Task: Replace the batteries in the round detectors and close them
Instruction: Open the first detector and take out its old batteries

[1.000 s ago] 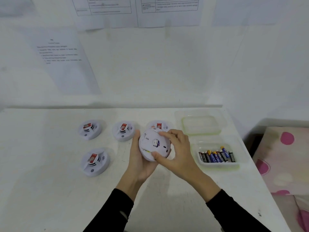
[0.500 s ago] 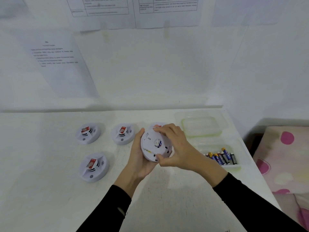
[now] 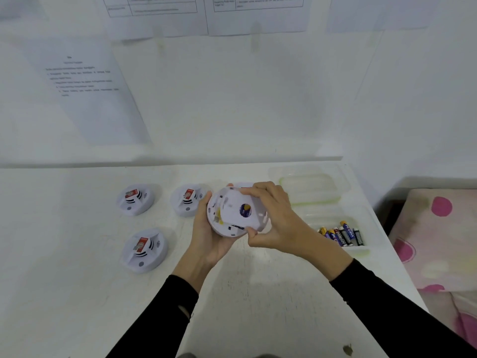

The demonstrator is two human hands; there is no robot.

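Observation:
I hold a round white detector (image 3: 232, 213) above the table, its back side facing me, with a round hole showing something blue. My left hand (image 3: 209, 236) cups it from below and the left. My right hand (image 3: 276, 218) grips its back cover at the top and bottom right edge. Three other round detectors with red labels lie face up on the table: one at back left (image 3: 134, 200), one beside it (image 3: 188, 200), one nearer me (image 3: 143, 250). Part of a further detector (image 3: 241, 184) peeks out behind the held one. Several batteries (image 3: 340, 235) lie in a clear tray (image 3: 361, 250) at right.
A clear plastic lid (image 3: 309, 188) lies behind the battery tray. The white table (image 3: 258, 301) ends at a wall with taped paper sheets (image 3: 85, 94). A pink-spotted fabric (image 3: 438, 241) lies beyond the table's right edge.
My right hand has shifted around the detector's back, its fingers now on the top edge and thumb at the bottom. The cover looks turned, and the view has dipped slightly.

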